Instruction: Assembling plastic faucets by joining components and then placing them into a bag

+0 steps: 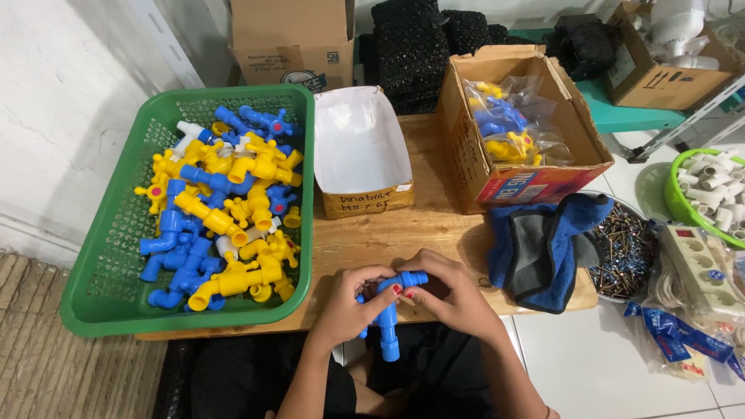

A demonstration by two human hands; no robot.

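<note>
Both hands, left hand (pixel 345 306) and right hand (pixel 458 299), close together around a smooth blue plastic tap (pixel 390 314), held over the lap just below the wooden surface (pixel 388 233). A slipping grip would likely drop the tap to the floor. Left of the tap, a green mesh basket (pixel 101 302) holds glossy yellow and blue taps; right of it lies a soft blue cloth (pixel 543 248).

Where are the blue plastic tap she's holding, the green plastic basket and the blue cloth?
blue plastic tap (pixel 388 330), head view, on its lower spout.
green plastic basket (pixel 91 256), head view, on its left wall.
blue cloth (pixel 543 237), head view, on its middle.
</note>
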